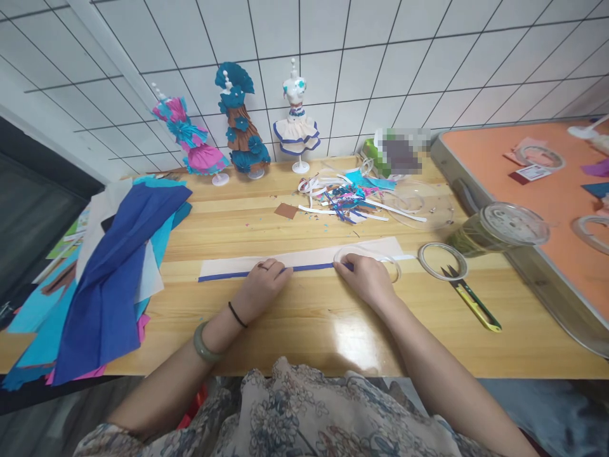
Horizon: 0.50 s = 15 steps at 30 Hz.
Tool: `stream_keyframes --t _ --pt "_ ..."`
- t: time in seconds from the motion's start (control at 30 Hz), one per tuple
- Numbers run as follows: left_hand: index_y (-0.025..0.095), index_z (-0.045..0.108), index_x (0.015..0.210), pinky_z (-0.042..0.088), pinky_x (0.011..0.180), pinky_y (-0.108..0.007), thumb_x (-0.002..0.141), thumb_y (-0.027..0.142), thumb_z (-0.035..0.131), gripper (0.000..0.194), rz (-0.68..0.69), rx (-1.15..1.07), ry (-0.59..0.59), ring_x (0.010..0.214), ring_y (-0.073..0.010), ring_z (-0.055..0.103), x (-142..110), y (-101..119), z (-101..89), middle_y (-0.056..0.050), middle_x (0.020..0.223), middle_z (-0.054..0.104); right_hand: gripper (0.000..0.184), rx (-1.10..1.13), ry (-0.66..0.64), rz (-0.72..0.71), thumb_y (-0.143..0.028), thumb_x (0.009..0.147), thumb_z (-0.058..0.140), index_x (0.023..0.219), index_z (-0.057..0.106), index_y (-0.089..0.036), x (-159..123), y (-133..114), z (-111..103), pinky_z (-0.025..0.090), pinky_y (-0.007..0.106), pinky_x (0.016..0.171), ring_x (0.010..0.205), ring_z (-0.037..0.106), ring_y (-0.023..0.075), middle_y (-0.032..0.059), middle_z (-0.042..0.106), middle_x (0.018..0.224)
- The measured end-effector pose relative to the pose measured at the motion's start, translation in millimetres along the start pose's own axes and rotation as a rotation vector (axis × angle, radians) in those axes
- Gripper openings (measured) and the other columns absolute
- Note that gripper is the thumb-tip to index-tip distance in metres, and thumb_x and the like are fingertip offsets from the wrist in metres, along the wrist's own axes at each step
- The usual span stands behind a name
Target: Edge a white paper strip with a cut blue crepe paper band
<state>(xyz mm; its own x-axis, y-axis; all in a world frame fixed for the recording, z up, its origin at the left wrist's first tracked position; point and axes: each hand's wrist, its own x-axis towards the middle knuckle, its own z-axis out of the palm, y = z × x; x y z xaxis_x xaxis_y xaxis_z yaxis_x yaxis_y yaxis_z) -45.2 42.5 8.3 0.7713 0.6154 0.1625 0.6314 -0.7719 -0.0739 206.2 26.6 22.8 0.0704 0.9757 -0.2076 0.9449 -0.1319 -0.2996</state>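
Observation:
A long cream crepe paper strip [314, 256] with a dark blue edging along its near side lies across the wooden table in front of me. My left hand [266, 282] has its fingers bent and together, holding the strip down left of its middle. Farther right, my right hand [371, 279] pinches the blue edge between thumb and forefinger. A pale ring-shaped tape roll [398, 270] lies partly under that hand. Another tape roll [443, 261] sits to the right, touching yellow-handled thread snips [476, 304]. The fingertips of both hands are partly hidden.
Folded blue, turquoise and white crepe paper [104, 285] is piled at left. Three small dress forms [295, 127] in paper dresses stand by the tiled wall. Paper scraps [352, 197] and a brown square [286, 211] lie behind the strip. A lidded plastic cup [497, 228] stands at right beside an orange-topped table [523, 203].

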Motion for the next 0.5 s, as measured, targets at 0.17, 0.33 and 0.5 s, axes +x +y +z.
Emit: stream_keyframes --t 0.17,0.33,0.5 --pt "0.012 0.057 0.105 0.046 0.077 -0.036 0.088 0.013 0.039 0.024 -0.039 0.008 0.021 0.093 -0.0209 0.05 -28 -13 -2.8 -0.012 0.094 0.058 0.037 0.017 -0.001 -0.009 -0.05 0.084 0.039 0.078 0.064 -0.024 0 1 -2 0.032 0.025 0.059 0.073 0.06 0.0195 0.0046 0.067 0.076" --pt "0.014 0.058 0.107 0.047 0.082 -0.039 0.086 0.009 0.041 0.028 -0.134 0.016 0.077 0.099 -0.0225 0.051 -58 -24 -1.5 -0.012 0.102 0.059 0.037 0.012 -0.017 0.004 -0.05 0.084 0.039 0.08 0.066 -0.025 1 1 -2 0.032 0.026 0.058 0.074 0.06 0.0205 0.0051 0.068 0.078" --pt "0.013 0.058 0.107 0.047 0.087 -0.037 0.084 0.006 0.038 0.031 -0.208 -0.006 0.105 0.1 -0.0214 0.051 -75 -29 -1.1 -0.012 0.106 0.059 0.036 0.011 -0.021 0.008 -0.049 0.084 0.04 0.081 0.067 -0.024 2 1 -1 0.032 0.027 0.059 0.075 0.06 0.0214 0.0059 0.068 0.079"
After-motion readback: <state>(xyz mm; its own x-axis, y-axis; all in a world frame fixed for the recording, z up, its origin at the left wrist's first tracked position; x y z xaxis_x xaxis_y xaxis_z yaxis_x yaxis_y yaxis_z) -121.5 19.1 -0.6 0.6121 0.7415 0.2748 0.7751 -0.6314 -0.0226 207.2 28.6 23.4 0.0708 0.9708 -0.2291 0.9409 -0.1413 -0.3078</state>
